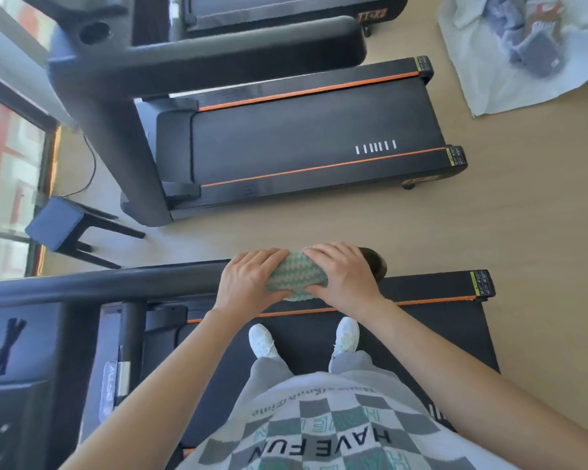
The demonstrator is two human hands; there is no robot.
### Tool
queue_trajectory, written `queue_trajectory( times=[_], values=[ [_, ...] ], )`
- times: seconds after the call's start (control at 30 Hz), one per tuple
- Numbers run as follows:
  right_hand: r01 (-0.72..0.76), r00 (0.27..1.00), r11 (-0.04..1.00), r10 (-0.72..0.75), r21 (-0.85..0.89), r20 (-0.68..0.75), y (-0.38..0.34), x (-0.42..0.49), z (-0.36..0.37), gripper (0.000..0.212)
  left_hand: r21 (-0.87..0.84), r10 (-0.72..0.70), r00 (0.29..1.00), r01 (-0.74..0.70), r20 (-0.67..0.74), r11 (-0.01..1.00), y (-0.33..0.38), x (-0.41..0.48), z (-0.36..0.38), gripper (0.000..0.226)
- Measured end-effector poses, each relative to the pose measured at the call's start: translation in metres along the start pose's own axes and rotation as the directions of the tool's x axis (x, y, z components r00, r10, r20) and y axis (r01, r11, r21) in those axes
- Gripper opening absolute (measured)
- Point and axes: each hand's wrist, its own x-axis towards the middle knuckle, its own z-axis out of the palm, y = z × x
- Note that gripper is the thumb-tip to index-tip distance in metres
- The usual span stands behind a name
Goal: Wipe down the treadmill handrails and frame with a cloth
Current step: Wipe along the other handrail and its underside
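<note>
Cloth (294,273), green & white knit, sits centre frame, wrapped over the handrail (116,283), the dark bar that runs in from the left edge. Your left hand (248,283) grips the cloth's left part: fingers curled over the top, thumb along the near side. Your right hand (343,276) grips the right part, fingers curled over the top too. The 2 hands are close together, w/ cloth showing between them. A rounded brownish end (375,264) pokes out just right of your right hand; can't tell if it's the rail's tip.

Below the hands, your white shoes (262,340) stand on the black belt (421,334) of the treadmill (438,288), toes pointing toward the handrail. An orange stripe runs along its side frame under your wrists. The console (14,385) fills the lower left, blurred.

Upper centre, a second treadmill (302,147) lies on the floor (523,215), w/ orange stripes on both sides & its thick upright at upper left. A third treadmill (285,11) is cut off by the top edge. At mid left, a dark stool (53,220) stands near the window (8,164), w/ a thin cable (91,164) just above it. At upper right, a white bag (489,79) lies open on the floor w/ grey cloths inside.
</note>
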Motion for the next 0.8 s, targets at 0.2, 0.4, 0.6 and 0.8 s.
queue_trajectory(
  times=[0.2,0.4,0.6,0.8],
  values=[
    [0.011,0.999,1.000,-0.010,-0.020,0.043,-0.061,0.028,0.026,0.071,-0.016,-0.034,0.997,0.033,-0.066,0.999,-0.058,-0.036,-0.018,0.077],
    [0.037,0.998,0.999,-0.037,0.010,0.056,-0.112,0.053,0.050,0.069,-0.010,-0.054,0.992,0.053,-0.111,0.999,-0.116,-0.068,-0.036,0.072],
    [0.050,0.974,0.998,-0.058,0.041,0.217,-0.166,0.092,0.074,0.076,-0.026,-0.132,0.991,0.132,-0.005,0.991,-0.176,-0.094,-0.064,0.079],
    [0.184,0.950,0.980,-0.197,0.078,0.243,-0.201,0.110,0.093,0.078,-0.171,-0.210,0.978,0.204,-0.015,0.964,-0.205,-0.115,-0.078,0.068]
  ],
)
